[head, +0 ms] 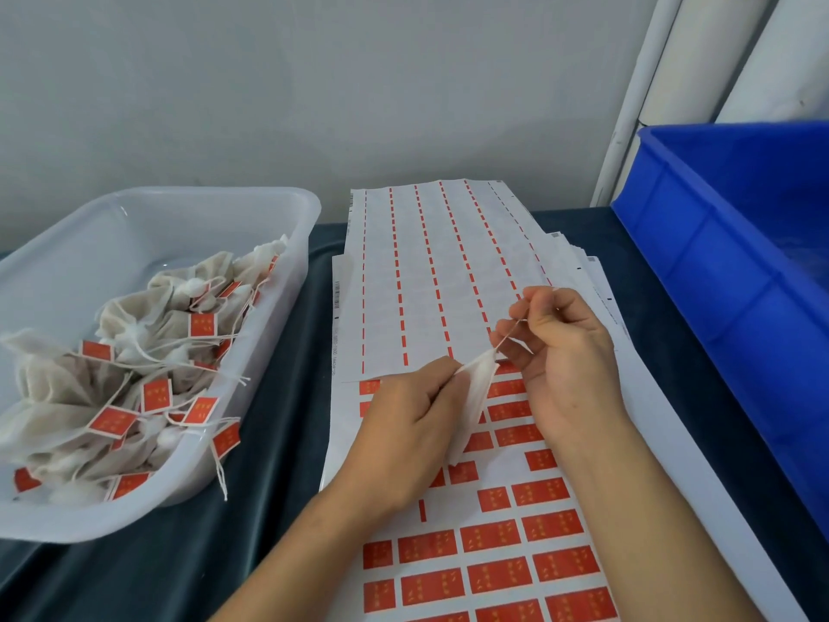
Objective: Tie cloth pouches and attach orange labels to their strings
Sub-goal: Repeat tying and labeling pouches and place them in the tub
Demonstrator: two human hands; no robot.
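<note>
A blue plastic crate (pixel 735 271) sits at my far right on the dark green tablecloth (pixel 269 442), the grey wall (pixel 314 83) beyond.

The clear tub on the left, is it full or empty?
Partly full. The clear tub holds a heap of cloth pouches with orange labels toward its near end; the far end shows bare bottom.

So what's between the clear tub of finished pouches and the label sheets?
In the head view, only a bare strip of dark cloth separates the clear tub from the label sheets; a pouch string dangles over the tub's rim.
</note>
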